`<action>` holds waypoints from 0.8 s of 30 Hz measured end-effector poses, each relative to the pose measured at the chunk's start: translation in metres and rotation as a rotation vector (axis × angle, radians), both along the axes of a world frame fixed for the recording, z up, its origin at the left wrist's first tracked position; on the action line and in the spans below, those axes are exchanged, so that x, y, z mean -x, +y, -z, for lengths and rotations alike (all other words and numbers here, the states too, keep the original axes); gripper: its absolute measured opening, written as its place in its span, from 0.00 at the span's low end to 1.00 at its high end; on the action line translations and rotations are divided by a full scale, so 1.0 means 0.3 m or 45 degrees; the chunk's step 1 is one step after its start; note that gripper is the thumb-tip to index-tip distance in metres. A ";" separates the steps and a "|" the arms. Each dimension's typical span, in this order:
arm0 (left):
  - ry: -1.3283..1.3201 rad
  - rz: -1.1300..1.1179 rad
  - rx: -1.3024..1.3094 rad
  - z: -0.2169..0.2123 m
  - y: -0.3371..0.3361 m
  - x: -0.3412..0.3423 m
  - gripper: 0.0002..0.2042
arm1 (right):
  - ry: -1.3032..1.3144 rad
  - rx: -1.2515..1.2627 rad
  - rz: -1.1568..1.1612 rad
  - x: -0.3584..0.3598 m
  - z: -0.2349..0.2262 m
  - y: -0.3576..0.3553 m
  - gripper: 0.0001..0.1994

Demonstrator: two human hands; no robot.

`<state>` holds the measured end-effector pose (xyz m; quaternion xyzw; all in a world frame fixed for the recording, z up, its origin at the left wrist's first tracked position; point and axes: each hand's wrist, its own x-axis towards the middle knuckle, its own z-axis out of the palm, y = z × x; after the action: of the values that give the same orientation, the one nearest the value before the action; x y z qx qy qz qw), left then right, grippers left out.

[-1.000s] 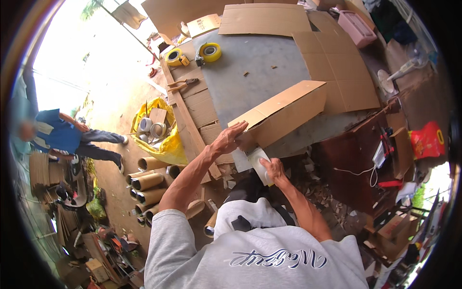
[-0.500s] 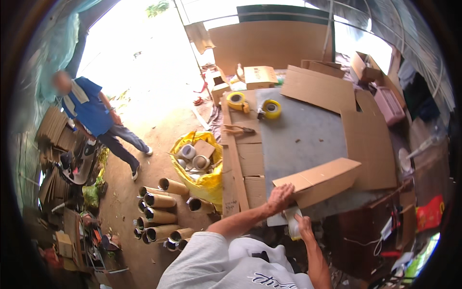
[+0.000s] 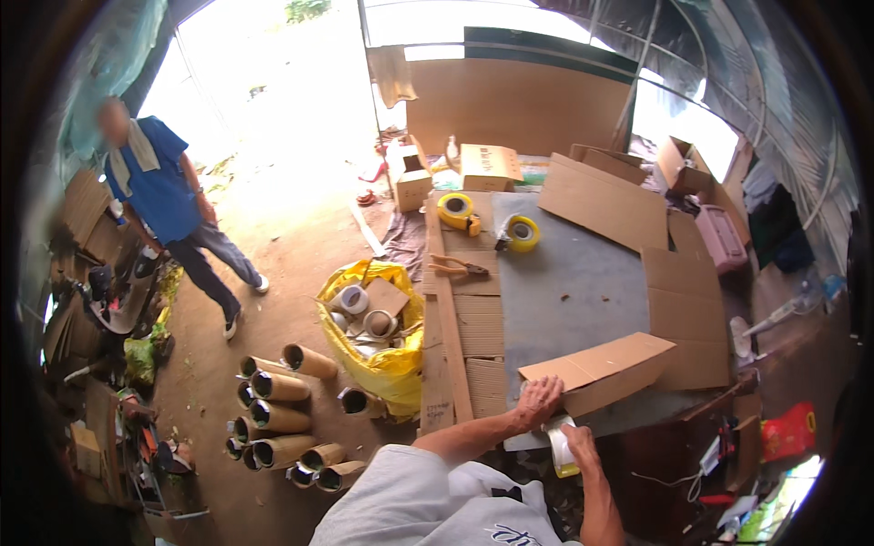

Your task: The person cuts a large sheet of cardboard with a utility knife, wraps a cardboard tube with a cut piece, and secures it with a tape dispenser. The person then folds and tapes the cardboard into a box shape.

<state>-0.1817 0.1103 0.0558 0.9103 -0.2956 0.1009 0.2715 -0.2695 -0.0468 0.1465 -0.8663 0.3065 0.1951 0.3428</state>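
A long, closed cardboard box [image 3: 610, 375] lies slantwise near the front of the grey tabletop [image 3: 574, 291]. My left hand [image 3: 541, 402] rests on the box's near left end, fingers laid flat over its upper edge. Just below that end, my right hand [image 3: 581, 444] is closed around a roll of packing tape [image 3: 561, 448], pale with a yellow lower rim. The tape is close to the box end; whether a strip joins them is hard to make out.
Two yellow tape rolls [image 3: 521, 234] [image 3: 456, 211] and pliers [image 3: 459, 267] lie farther back. Flat cardboard sheets [image 3: 685, 314] cover the right side. A yellow sack [image 3: 401, 364] and several cardboard tubes [image 3: 282, 414] stand left. Beyond them, a person in blue [image 3: 173, 191] stands.
My view has tilted, so the scene sits lower. Both hands keep their places at the box end, with more of the tape roll showing. The person in blue has shifted slightly.
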 end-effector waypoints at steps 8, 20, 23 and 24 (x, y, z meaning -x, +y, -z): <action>0.058 0.119 0.072 0.009 0.013 -0.043 0.34 | 0.476 0.250 -0.394 -0.019 -0.040 0.122 0.26; 0.095 -0.031 -0.147 -0.183 -0.024 -0.089 0.23 | -0.197 -0.300 -0.046 0.318 -0.052 -0.136 0.33; 0.199 0.113 0.070 -0.262 0.028 -0.077 0.19 | -0.508 -0.548 0.036 0.400 -0.129 -0.226 0.29; 0.331 0.118 0.005 -0.317 0.042 -0.068 0.17 | -0.617 -0.660 0.077 0.416 -0.175 -0.246 0.28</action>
<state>-0.1613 0.1228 0.1510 0.9005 -0.2995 -0.0302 0.3137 -0.3941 -0.1206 0.1989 -0.7622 0.1821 0.0450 0.6195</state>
